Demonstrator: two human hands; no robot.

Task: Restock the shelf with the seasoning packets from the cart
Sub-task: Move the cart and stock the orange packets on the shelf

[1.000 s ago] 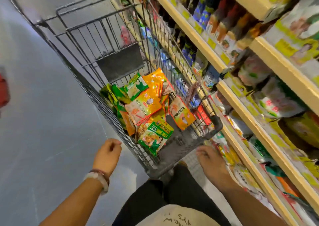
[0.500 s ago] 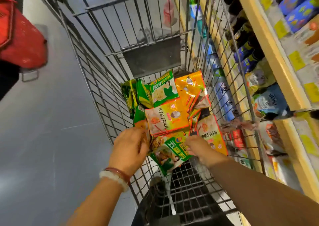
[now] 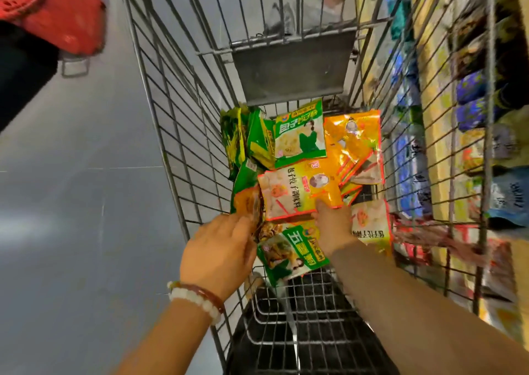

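Note:
A wire shopping cart (image 3: 177,134) holds a loose pile of green, yellow and orange seasoning packets. Both my hands are inside it. My right hand (image 3: 333,227) pinches the lower edge of a yellow-and-pink packet (image 3: 297,191) on top of the pile, with one finger lying on its face. My left hand (image 3: 220,250) grips an orange-brown packet (image 3: 247,204) at the pile's left side; its fingertips are hidden behind the packet. A green packet (image 3: 292,255) lies between my wrists. Another green packet (image 3: 299,135) leans at the far end.
Stocked shelves (image 3: 429,94) with bottles and pouches run along the cart's right side, blurred through the wire. A red shopping basket (image 3: 57,13) sits at the upper left. Grey floor (image 3: 71,188) lies left of the cart. The cart's grey flap (image 3: 292,68) stands behind the packets.
My hands went from the cart's near rim into the basket. The left hand took hold of the orange-brown packet, and the right hand slid up to the yellow packet's edge.

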